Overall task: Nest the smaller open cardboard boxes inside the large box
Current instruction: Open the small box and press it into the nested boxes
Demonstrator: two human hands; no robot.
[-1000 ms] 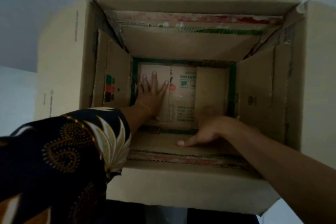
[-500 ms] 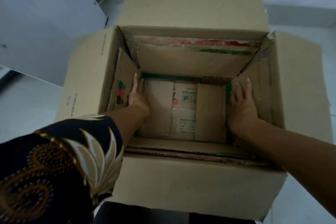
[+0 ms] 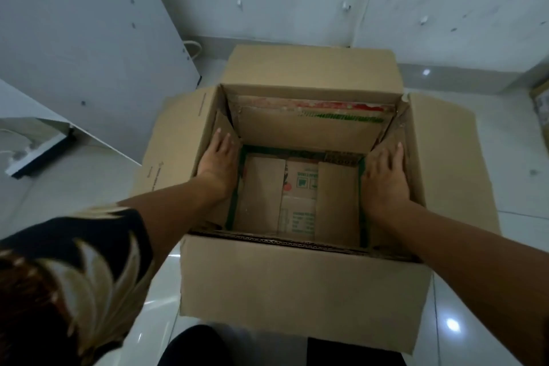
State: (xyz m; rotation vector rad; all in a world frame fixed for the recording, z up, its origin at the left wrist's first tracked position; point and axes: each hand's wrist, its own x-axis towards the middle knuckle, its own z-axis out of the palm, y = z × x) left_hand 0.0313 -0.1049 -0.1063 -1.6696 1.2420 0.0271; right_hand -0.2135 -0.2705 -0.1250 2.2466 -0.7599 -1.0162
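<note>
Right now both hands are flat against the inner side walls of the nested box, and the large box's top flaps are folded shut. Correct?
Not quite. The hands part holds: the left hand and right hand lie flat against the side walls of the smaller box nested inside. But the large box is open, its flaps spread outward, as the head view shows.
</note>
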